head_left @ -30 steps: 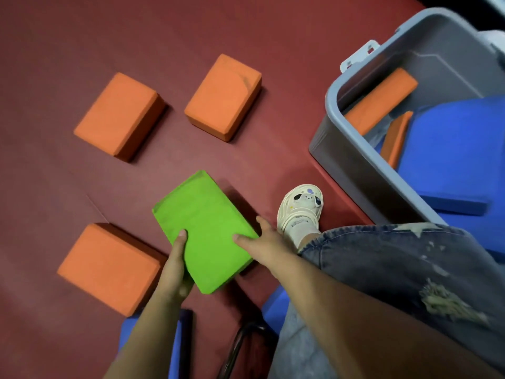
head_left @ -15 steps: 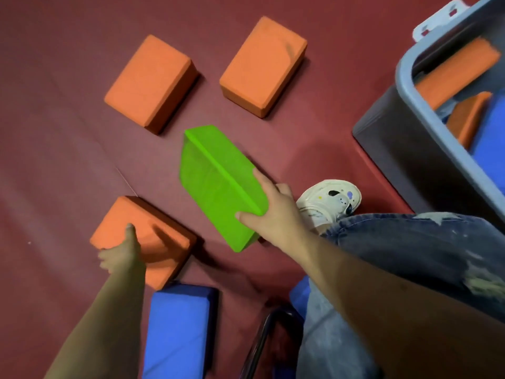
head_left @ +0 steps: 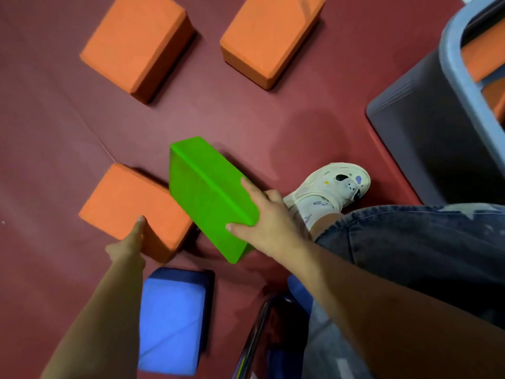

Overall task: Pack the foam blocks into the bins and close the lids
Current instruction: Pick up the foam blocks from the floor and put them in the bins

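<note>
Hands have split their work since a second ago: then both of them held the green block (head_left: 210, 198) flat and low over the floor (head_left: 54, 132), and now only the right hand (head_left: 269, 218) keeps it. Its thumb presses the near face and its other fingers (head_left: 250, 187) lie over the top edge, so the block is tilted up on one corner and seems lifted off the floor, though the contact under it is hidden. The left hand (head_left: 131, 242) has gone to the near orange block (head_left: 131, 209), which lies on the floor touching the green one. The thumb rests on its top face and the rest of the hand is at the near side; the other fingers are hidden, so the grip looks only half closed, not yet a firm hold.

The bin (head_left: 464, 86) stands at the right edge, lid not in view, with orange pieces already inside. Two more orange blocks (head_left: 136, 45) (head_left: 270, 36) wait farther out on the floor, and a blue block (head_left: 172, 321) lies near the person's left arm.

Judging from this, the person means to carry two blocks at once to the bin, which would save one trip; most of the packing is still to do
</note>
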Demonstrator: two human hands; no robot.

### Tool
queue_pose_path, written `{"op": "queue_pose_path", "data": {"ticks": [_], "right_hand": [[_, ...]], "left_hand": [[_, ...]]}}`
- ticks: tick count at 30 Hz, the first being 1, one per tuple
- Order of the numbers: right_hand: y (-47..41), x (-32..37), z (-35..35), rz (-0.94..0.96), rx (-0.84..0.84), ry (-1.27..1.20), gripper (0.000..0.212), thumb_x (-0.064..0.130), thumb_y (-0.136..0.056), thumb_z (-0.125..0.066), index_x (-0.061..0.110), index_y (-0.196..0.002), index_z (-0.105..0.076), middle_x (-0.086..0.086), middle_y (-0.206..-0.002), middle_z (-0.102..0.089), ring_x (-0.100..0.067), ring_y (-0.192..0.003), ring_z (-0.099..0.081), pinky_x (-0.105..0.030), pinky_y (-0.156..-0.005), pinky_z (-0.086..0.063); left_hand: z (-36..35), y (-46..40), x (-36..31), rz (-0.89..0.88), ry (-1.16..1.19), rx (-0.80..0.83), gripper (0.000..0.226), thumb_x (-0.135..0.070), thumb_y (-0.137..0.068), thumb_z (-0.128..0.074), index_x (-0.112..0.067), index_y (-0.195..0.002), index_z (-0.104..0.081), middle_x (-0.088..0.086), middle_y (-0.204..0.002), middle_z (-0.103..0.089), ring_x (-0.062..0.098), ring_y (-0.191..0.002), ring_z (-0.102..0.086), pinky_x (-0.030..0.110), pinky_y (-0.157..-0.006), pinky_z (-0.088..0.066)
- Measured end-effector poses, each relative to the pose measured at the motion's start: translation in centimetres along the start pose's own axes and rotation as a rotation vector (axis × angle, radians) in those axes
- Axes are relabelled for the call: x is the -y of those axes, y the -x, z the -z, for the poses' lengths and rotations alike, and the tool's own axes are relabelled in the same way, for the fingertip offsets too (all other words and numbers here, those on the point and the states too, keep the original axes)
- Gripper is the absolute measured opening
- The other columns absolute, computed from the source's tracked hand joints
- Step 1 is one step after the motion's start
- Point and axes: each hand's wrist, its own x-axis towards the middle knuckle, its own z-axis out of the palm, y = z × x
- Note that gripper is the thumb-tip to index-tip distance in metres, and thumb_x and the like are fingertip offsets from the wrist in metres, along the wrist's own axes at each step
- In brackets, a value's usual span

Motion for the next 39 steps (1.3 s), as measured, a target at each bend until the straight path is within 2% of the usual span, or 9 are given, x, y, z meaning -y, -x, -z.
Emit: {"op": "queue_pose_path", "data": {"ticks": [4,8,11,14,20,26,31,34,39], "right_hand": [[0.2,-0.4,0.9,-0.055,-0.049,0.026,0.090,0.048,-0.072,-0.074,0.041,-0.146,-0.023,-0.008,-0.123,-0.041,-0.024,-0.114,-0.051,-0.022,-0.095,-0.035],[0.2,-0.1,1.7,-0.093,-0.083,0.036,0.090,0.048,-0.072,-0.072,0.042,-0.146,-0.022,-0.008,-0.124,-0.041,-0.028,-0.114,-0.050,-0.028,-0.099,-0.037],[0.2,0.8,2.7,-0.113,-0.088,-0.015,0.088,0.047,-0.073,-0.071,0.042,-0.146,-0.023,-0.009,-0.126,-0.039,-0.030,-0.116,-0.049,-0.034,-0.104,-0.039],[0.8,1.9,4.7,-0.076,-0.143,-0.097,0.087,0.047,-0.073,-0.072,0.040,-0.145,-0.025,-0.010,-0.126,-0.040,-0.029,-0.117,-0.049,-0.032,-0.105,-0.039],[3.6,4.0,14.0,-0.053,-0.486,-0.377,0.082,0.045,-0.072,-0.075,0.038,-0.143,-0.035,-0.012,-0.127,-0.046,-0.024,-0.120,-0.050,-0.028,-0.105,-0.038],[11.3,2.3,26.9,0.066,-0.904,-0.324,0.082,0.040,-0.073,-0.077,0.038,-0.143,-0.034,-0.002,-0.115,-0.040,-0.014,-0.111,-0.050,-0.011,-0.090,-0.030],[17.7,-1.7,35.1,0.036,-1.186,-0.251,0.086,0.038,-0.074,-0.077,0.031,-0.146,-0.030,-0.014,-0.125,-0.040,-0.024,-0.116,-0.048,-0.016,-0.096,-0.030],[19.2,-4.6,38.1,-0.077,-1.033,-0.222,0.086,0.042,-0.078,-0.072,0.025,-0.148,-0.026,-0.019,-0.132,-0.036,-0.028,-0.125,-0.044,-0.022,-0.104,-0.029],[22.0,-8.0,39.8,-0.191,-0.520,-0.004,0.073,0.043,-0.087,-0.062,0.023,-0.148,-0.028,-0.013,-0.148,-0.038,-0.026,-0.130,-0.045,-0.024,-0.101,-0.035]], "left_hand": [[-1.3,1.7,1.1,-0.168,0.257,0.199,0.063,-0.035,-0.077,-0.077,-0.024,-0.113,-0.026,0.003,-0.118,-0.051,0.014,-0.088,-0.060,0.036,-0.074,-0.049],[-2.2,4.3,0.9,-0.333,0.260,0.304,0.068,-0.025,-0.075,-0.080,-0.026,-0.114,-0.024,0.012,-0.133,-0.047,0.021,-0.110,-0.058,0.044,-0.094,-0.050],[-2.5,7.7,-0.2,-0.527,0.165,0.237,0.070,-0.032,-0.067,-0.077,-0.022,-0.121,-0.034,0.016,-0.129,-0.051,0.025,-0.106,-0.058,0.039,-0.096,-0.049],[-1.7,12.4,-1.9,-0.680,-0.068,0.130,0.070,-0.044,-0.059,-0.070,-0.028,-0.122,-0.045,0.019,-0.119,-0.056,0.036,-0.109,-0.055,0.046,-0.097,-0.045],[0.5,24.0,-3.3,-1.119,-0.071,0.194,0.076,-0.053,-0.056,-0.059,-0.019,-0.124,-0.053,0.013,-0.119,-0.056,0.031,-0.116,-0.049,0.045,-0.099,-0.040],[0.7,38.3,-4.5,-1.392,0.156,0.444,0.071,-0.051,-0.059,-0.059,-0.018,-0.123,-0.052,-0.006,-0.118,-0.047,0.020,-0.118,-0.046,0.033,-0.102,-0.036],[-1.2,50.2,-4.5,-1.663,0.186,0.627,0.067,-0.047,-0.063,-0.065,-0.019,-0.122,-0.052,-0.009,-0.116,-0.048,0.018,-0.116,-0.046,0.033,-0.100,-0.037],[-3.6,56.5,-4.2,-1.669,0.068,0.743,0.062,-0.036,-0.071,-0.076,-0.018,-0.124,-0.049,0.004,-0.125,-0.051,0.025,-0.119,-0.044,0.037,-0.103,-0.034],[-7.1,62.2,-3.0,-1.507,-0.572,0.826,0.059,-0.044,-0.087,-0.062,-0.016,-0.137,-0.047,0.018,-0.145,-0.036,0.030,-0.133,-0.039,0.033,-0.110,-0.031]]}}
